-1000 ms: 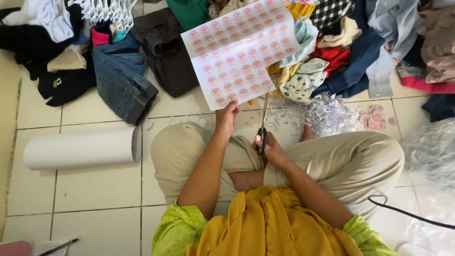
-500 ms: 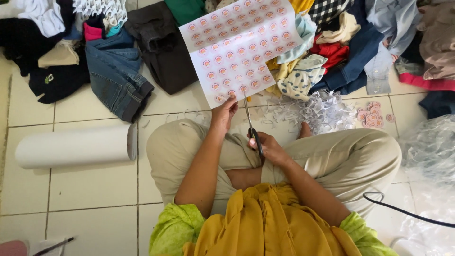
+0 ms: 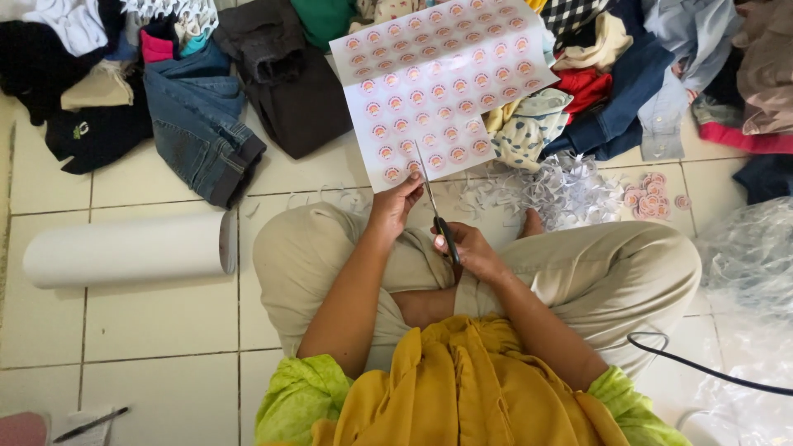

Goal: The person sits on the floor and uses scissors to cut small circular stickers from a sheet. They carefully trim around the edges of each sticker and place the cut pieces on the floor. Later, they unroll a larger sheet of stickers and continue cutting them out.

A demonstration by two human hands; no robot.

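Gripping the dark handles of a pair of steel-bladed scissors (image 3: 436, 205), the right hand (image 3: 467, 250) is closed around them above the lap, blades pointing away from the body and entering the near edge of a large white paper sheet printed with rows of round orange-pink stickers (image 3: 442, 87). The left hand (image 3: 395, 206) pinches that near edge just beside the blades, fingers curled on the paper, and lifts the sheet off the floor so that it slopes away from the body. How far the blades gape is hard to tell from this angle; they seem only slightly parted.

To cut well, I judge the blades should run between two sticker columns, the left hand keeping the paper taut close to the cut and the thumb clear of the edge.

Beyond the crossed legs in beige trousers (image 3: 578, 272), a heap of curly white paper trimmings (image 3: 562, 186) lies on the pale tiled floor (image 3: 157, 322), with a small cluster of cut round stickers (image 3: 652, 198) to its right. A white paper roll (image 3: 124, 250) lies to the left, blue jeans (image 3: 194, 124) and other clothes are piled along the far edge, crinkled clear plastic (image 3: 747, 256) sits right, and a black cable (image 3: 702, 367) runs near the right knee. A pen (image 3: 87, 424) rests at the near left corner. Nothing blocks the cut.
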